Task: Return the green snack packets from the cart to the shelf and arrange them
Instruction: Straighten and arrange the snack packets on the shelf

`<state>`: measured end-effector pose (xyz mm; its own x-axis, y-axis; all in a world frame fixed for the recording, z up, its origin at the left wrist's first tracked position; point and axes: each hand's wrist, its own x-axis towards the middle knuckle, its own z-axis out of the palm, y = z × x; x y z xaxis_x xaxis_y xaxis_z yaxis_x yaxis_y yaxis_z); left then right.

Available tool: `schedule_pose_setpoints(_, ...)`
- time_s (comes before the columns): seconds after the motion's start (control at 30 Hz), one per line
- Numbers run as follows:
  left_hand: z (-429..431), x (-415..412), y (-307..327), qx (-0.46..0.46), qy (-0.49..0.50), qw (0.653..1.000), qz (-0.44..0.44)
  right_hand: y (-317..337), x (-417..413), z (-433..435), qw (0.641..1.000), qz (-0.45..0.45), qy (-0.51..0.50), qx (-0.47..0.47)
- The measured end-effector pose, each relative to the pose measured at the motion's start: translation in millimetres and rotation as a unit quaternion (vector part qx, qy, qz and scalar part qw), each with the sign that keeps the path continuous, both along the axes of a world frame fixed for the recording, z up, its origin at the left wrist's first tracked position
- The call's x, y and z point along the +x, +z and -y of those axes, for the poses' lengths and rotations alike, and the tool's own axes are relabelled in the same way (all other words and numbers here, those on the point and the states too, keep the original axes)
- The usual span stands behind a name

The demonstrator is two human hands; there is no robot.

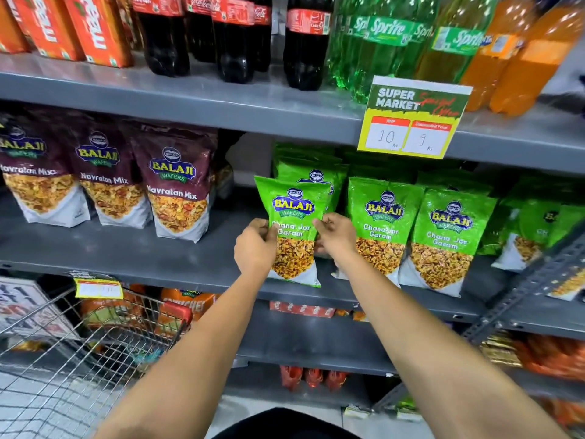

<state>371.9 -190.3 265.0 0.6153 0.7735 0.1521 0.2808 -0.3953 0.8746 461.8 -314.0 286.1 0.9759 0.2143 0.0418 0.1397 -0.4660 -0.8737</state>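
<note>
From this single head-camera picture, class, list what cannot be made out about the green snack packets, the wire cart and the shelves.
Head view only:
- Wire shopping cart: cut off by the left and bottom edges, so any packets left inside go unseen.
- Green Chana Jor Garam packet held by both hands: left hand and right hand cover its side edges.
- Rear green packets: shadowed, uncountable.
- Small yellow price tag: blurred, unreadable.

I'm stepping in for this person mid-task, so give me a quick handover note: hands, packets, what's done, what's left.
Left hand and right hand both grip one green packet by its sides, upright at the front edge of the middle shelf, not yet let go.
Done: two green packets stand in the front row to its right, with more behind and further right.
Left: set this one down in line, straighten the row. The cart is at lower left; I cannot tell whether any green packets remain in it.
</note>
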Motion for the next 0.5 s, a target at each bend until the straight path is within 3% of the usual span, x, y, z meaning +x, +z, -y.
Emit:
schedule_pose_setpoints(0.2, 13.3, 12.1, -1.1, -0.004, -0.042, 0.999, 0.009, 0.2, 6.0, 24.2, 0.999, -0.002, -0.013, 0.041)
schedule_pose_setpoints(0.37, 7.7, 4.5, -17.2, -0.047, -0.088, 0.995, 0.003, 0.2, 9.3, 29.5, 0.995, -0.077, 0.014, 0.056)
schedule_pose_setpoints(0.43, 3.8, 1.0, -24.3, -0.064, -0.116, 0.991, -0.026, 11.7, 16.4, 28.2, 0.999, -0.021, -0.033, 0.023)
schedule_pose_setpoints(0.5, 2.3, -1.1, -31.0, -0.067, -0.142, 0.985, -0.076, 32.8, 24.6, 23.0, 0.99, 0.1, -0.077, -0.067)
